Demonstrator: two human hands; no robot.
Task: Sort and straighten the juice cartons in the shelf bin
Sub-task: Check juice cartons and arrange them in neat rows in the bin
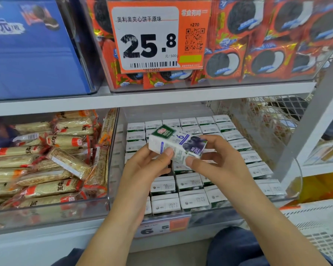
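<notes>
The juice carton (178,145) is held up in the air above the shelf bin (294,181), tilted, with its blueberry picture to the right; it is not yet among the others. The left hand (148,166) holds it from below at the left end, its thumb pressed on the near face and the other fingers (161,170) curled under; the right hand (213,152) pinches the right end, the thumb on the near lower corner and the fingers wrapped over the far side; so both hands are clamped on this one carton.

Below it, the standing cartons (188,182) fill the bin in close rows, their white tops up; just under the hands there seems to be a dark gap, probably the place for this one.

I judge the carton to be small and light but not empty, because a full pack of this kind has some weight; its walls are stiff paperboard with a smooth coating, a little slippery, and they can dent if squeezed in the middle. The better place to hold is at the two short ends or along the edges, where the folds make it strong; to lower it into a tight gap, a pinch on the top end should leave the sides free.
</notes>
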